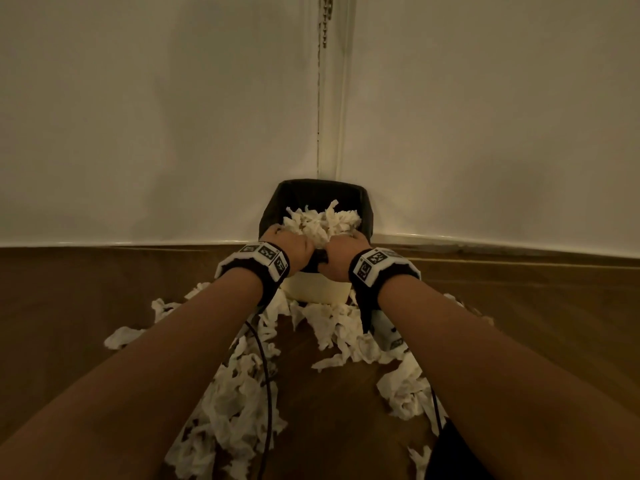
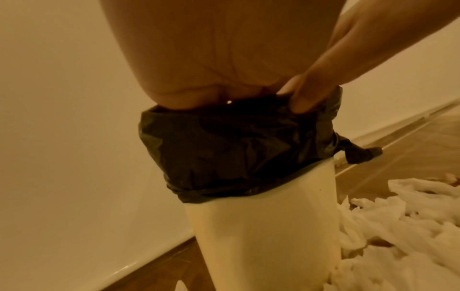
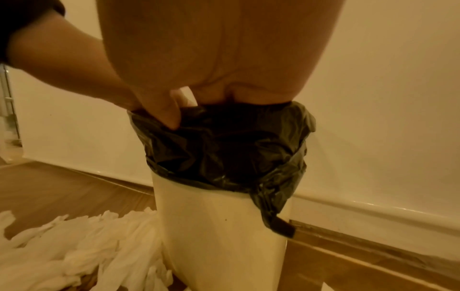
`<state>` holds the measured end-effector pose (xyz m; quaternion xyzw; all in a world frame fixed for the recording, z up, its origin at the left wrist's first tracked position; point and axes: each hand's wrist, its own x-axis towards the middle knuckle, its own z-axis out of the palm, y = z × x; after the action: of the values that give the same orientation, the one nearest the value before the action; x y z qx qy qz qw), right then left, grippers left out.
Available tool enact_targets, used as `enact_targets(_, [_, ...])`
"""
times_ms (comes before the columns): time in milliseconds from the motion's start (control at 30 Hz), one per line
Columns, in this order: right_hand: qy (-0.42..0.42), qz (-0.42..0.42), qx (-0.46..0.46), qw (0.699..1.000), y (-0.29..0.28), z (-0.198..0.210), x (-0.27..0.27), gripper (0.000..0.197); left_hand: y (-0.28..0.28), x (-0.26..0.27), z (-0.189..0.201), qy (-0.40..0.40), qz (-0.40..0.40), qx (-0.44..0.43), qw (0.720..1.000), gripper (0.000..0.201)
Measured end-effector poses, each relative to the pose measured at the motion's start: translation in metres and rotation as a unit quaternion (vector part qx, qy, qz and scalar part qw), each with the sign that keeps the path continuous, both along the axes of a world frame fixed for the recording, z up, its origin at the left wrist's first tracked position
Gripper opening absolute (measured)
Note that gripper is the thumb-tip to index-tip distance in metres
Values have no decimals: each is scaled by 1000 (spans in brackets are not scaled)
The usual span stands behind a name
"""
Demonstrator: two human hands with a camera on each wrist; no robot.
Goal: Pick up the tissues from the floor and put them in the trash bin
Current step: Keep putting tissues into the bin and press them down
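A cream trash bin [image 1: 323,292] with a black liner [image 1: 273,211] stands in the wall corner, heaped with white tissues [image 1: 322,221]. My left hand [image 1: 287,242] and right hand [image 1: 341,251] lie side by side over its near rim, their fingers buried in the heap and hidden. In the left wrist view my left palm [image 2: 211,49] covers the rim, and the right hand's thumb [image 2: 311,98] presses on the liner [image 2: 236,149]. The right wrist view shows the left hand's thumb [image 3: 169,112] on the liner [image 3: 224,149]. Many crumpled tissues [image 1: 239,393] lie on the floor.
The floor is brown wood [image 1: 86,289], bounded by white walls and a skirting board [image 1: 121,242]. Loose tissues [image 1: 403,389] spread on both sides in front of the bin. A black cable [image 1: 266,375] hangs from my left wrist over them. A bead chain [image 1: 325,19] hangs in the corner.
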<state>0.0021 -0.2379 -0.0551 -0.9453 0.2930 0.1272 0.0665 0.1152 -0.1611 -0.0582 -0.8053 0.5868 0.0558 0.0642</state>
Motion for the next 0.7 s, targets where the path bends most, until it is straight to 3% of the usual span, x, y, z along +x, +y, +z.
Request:
enact_targets(100, [28,4,-7,1000,1,3,0,27,2,-3,3,7,45,-40,998,42])
enact_targets(200, [-11,-9,-3,1000,3,15,-4,29,12,-3,6,16,59,-127,990,38])
enact_targets(300, [-97,-24,-54,994,6,29,-11,36,33,-8,7,33,77,-266,960,26])
enact_targets(367, [-200,-46,-93,974,11,38,-16,29,46,-14,4,48,100,-309,944,23])
enact_targets(500, [-302,-121,-4,946,25,42,-25,21,64,-34,-10,106,138,-312,934,24])
enact_targets(600, [-260,-124,9,958,35,32,-32,18,76,-55,-34,178,137,-288,931,18])
enact_targets(700, [-176,-72,-44,981,39,11,-41,16,80,-79,-65,219,148,-206,942,17])
